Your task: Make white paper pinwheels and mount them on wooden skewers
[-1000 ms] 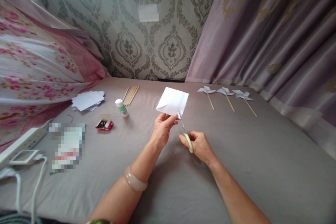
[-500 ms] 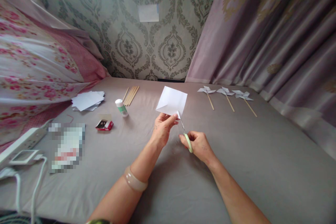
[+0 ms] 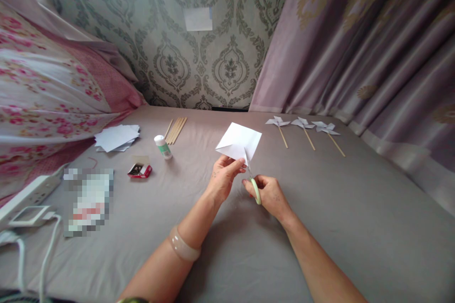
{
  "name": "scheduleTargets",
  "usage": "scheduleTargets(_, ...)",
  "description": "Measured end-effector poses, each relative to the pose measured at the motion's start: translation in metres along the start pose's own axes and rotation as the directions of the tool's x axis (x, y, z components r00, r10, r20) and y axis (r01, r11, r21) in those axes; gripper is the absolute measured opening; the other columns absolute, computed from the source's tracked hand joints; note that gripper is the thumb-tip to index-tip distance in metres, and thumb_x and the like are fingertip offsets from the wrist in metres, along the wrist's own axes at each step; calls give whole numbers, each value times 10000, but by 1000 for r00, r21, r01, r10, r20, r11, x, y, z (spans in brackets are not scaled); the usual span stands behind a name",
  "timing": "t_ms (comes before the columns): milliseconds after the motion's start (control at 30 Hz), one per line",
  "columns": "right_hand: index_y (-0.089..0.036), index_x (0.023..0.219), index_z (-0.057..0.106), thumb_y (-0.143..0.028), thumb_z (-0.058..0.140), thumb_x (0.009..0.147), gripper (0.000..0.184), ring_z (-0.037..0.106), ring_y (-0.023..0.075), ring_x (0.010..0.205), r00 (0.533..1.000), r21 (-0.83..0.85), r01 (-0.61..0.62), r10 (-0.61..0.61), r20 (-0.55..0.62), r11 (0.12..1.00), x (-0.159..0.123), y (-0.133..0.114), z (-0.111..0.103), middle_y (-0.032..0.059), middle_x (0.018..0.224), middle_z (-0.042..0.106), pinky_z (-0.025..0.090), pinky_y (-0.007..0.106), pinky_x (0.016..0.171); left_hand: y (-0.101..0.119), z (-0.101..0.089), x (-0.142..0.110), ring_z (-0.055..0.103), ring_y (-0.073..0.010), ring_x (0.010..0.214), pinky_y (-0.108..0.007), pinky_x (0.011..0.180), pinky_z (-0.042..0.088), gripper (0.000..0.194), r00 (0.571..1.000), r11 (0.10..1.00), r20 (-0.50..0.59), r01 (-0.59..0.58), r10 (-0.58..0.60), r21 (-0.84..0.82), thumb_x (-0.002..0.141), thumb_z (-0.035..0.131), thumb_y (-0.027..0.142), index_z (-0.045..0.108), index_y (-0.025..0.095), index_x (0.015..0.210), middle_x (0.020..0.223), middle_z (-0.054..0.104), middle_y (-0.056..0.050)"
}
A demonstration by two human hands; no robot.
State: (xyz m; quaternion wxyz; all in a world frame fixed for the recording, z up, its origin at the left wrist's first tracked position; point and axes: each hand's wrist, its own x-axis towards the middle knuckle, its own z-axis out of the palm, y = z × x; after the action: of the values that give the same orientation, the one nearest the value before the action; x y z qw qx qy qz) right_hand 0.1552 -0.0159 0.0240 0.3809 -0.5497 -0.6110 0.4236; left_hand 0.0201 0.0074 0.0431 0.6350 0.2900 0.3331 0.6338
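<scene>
My left hand (image 3: 225,177) pinches the near corner of a white square of paper (image 3: 240,137), thumb on top. A slit or fold line shows along the sheet's left side. My right hand (image 3: 268,195) is closed round the light-green handle of a pair of scissors (image 3: 256,191). Their blades lie at the near right part of the paper, with a tip showing over the sheet. How far the blades have cut cannot be told. Both hands hold their things just above the grey cloth.
Three paper pinwheels (image 3: 304,125) on sticks lie at the back right. Leftward are wooden sticks (image 3: 177,130), a glue stick (image 3: 162,147), a red box of small metal pieces (image 3: 140,170), stacked paper (image 3: 117,138), a blurred packet (image 3: 90,203) and a power strip (image 3: 28,196) with cables.
The paper has turned clockwise and shifted slightly right in my left hand. The scissor blades now reach further in over the sheet. My right hand has barely moved.
</scene>
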Motion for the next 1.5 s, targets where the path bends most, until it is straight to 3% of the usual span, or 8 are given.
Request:
scheduleTargets(733, -187, 474, 478, -497, 665, 668, 410, 388, 96, 440, 998, -31, -1, -2, -68, 1000, -1, -4, 2, -19, 447, 474, 287, 234, 431, 1, 0, 0, 594, -104, 629, -238, 600, 449, 283, 1000, 1000, -3, -2, 2, 2, 569, 824, 230, 680, 156, 801, 708, 653, -2)
scheduleTargets(1500, -188, 469, 464, -482, 630, 664, 389, 378, 96, 455, 998, -42, -36, 33, -59, 998, -1, -7, 3, -23, 452, 451, 282, 239, 445, 0, 0, 1, 593, -101, 622, -224, 582, 453, 299, 1000, 1000, -4, -2, 2, -19, 559, 826, 215, 678, 148, 810, 710, 652, -2)
